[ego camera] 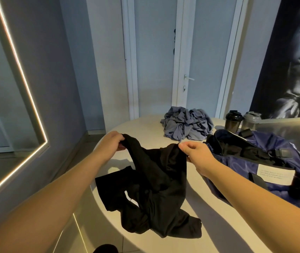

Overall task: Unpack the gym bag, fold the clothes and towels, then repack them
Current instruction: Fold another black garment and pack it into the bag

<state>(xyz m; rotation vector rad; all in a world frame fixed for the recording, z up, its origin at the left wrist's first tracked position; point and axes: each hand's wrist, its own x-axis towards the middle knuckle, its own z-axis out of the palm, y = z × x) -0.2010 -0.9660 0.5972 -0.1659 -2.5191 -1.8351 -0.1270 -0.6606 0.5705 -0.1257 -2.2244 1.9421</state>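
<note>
A crumpled black garment (156,189) hangs between my hands, its lower part lying on the white table (209,225). My left hand (111,143) pinches its upper left edge. My right hand (194,152) pinches its upper right edge. The navy gym bag (255,172) lies open on the table to the right, with dark clothing visible inside it. A heap of grey-blue cloth (185,125) is bunched at the far side of the table.
Two shaker bottles, one black (234,121) and one grey (251,120), stand behind the bag. The table's rounded edge runs on the left, above the floor. A lit mirror (9,88) lines the left wall; a white door (187,61) is beyond.
</note>
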